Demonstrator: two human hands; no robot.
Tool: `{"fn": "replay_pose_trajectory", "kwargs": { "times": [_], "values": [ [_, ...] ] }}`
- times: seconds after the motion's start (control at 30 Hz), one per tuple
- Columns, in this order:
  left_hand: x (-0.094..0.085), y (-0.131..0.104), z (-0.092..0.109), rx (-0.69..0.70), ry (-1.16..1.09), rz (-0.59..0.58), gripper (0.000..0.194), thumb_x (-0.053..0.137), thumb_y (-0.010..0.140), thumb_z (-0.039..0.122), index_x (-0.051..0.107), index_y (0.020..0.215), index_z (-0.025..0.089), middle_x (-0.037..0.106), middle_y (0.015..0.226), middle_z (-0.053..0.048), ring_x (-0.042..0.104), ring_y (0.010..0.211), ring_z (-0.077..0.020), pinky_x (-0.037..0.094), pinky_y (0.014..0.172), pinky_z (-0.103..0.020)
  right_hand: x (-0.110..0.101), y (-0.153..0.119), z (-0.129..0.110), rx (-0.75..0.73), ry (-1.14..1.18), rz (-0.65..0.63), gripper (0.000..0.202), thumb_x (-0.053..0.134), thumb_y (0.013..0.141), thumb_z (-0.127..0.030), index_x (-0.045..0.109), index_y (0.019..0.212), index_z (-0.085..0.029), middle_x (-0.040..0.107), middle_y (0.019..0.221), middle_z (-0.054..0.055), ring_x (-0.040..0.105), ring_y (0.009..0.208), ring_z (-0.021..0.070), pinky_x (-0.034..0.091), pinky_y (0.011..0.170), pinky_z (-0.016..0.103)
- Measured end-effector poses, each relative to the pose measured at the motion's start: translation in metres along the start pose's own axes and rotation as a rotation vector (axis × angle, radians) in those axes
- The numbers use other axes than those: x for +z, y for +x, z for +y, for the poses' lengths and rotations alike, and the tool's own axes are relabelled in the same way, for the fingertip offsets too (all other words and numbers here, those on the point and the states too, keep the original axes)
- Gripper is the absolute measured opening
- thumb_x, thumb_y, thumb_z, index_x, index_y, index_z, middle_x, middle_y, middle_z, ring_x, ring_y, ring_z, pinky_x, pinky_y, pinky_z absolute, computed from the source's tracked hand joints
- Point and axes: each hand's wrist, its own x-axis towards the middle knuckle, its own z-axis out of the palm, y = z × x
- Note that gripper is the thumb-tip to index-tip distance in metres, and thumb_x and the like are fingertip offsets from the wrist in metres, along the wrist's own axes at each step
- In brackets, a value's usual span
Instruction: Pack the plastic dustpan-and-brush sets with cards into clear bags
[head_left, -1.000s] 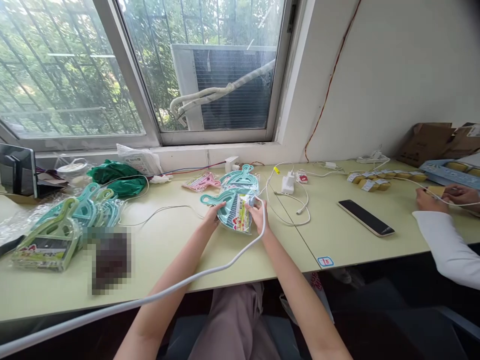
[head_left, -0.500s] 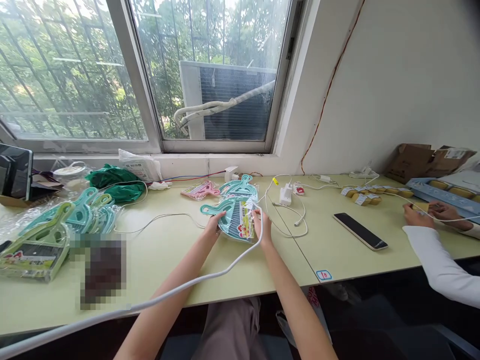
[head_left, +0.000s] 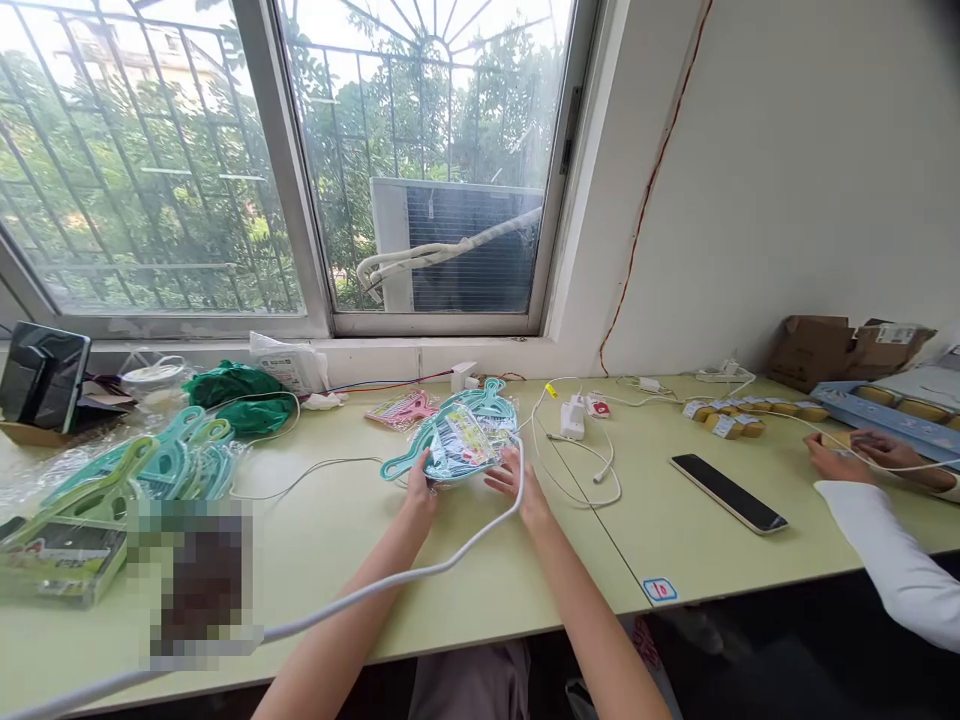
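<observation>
A teal mini dustpan and brush set in clear plastic, with a printed card, is tilted above the table in front of me. My left hand is closed on its lower left edge, thumb on top. My right hand is at the lower right edge with its fingers apart; whether the fingertips touch the wrap I cannot tell. Just behind lies another teal dustpan set, partly covered by the held one. A pink dustpan set lies to its left.
More wrapped dustpan sets are piled at left, near a green bag. A white cable crosses before my arms. Rightward are a charger, a phone and small yellow packs. A co-worker's hands are at far right.
The held dustpan set has turned, its handle swinging lower and further left. My right hand's fingers have spread away from its right side. The view has tilted up a little.
</observation>
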Motion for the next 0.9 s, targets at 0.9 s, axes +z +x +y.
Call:
{"fn": "replay_pose_trajectory", "kwargs": {
  "times": [0.9],
  "values": [
    [-0.039,-0.030,0.098,0.034,0.428,-0.119,0.039,0.078,0.062,0.012,0.069,0.098,0.021,0.071,0.085,-0.006,0.066,0.096,-0.0241,0.054,0.078,-0.030,-0.005,0.014,0.018,0.125,-0.228,-0.280,0.042,0.077,0.063,-0.033,0.071,0.102,-0.020,0.070,0.065,-0.001,0.059,0.047,0.0122,0.047,0.042,0.023]
  ]
}}
